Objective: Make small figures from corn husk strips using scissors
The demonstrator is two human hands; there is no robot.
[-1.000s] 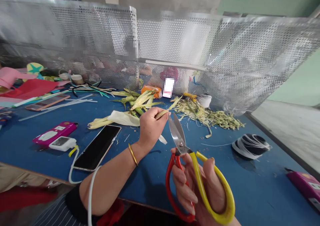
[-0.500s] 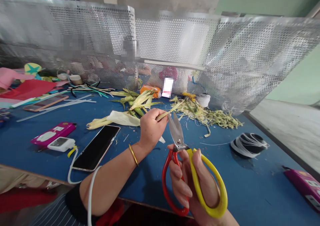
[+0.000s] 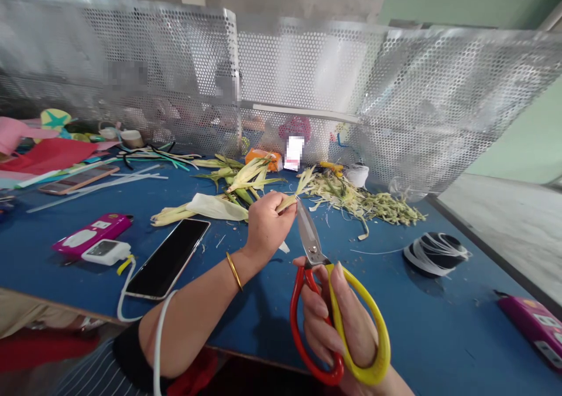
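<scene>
My left hand (image 3: 271,223) is closed around a pale strip of corn husk (image 3: 302,184), whose frayed end sticks out past my fingers. In my right hand (image 3: 333,320) is a pair of scissors (image 3: 311,235) with one red and one yellow handle. The blades are nearly closed, with their tips at the husk beside my left fingertips. Behind my left hand lie green and pale corn husks (image 3: 246,176) and a wide white husk piece (image 3: 215,207). Husk trimmings (image 3: 342,196) form a pile to the right of the held strip.
A smartphone (image 3: 169,261) with a white cable lies left of my arm, by a magenta device (image 3: 94,232). At right are a spool of white thread (image 3: 437,254) and another magenta device (image 3: 533,326). A perforated metal screen (image 3: 302,62) stands behind the blue table (image 3: 373,291).
The scissor blades have come together at the husk, and the handles have drawn closer. The frayed husk end now stands higher beyond my left fingers.
</scene>
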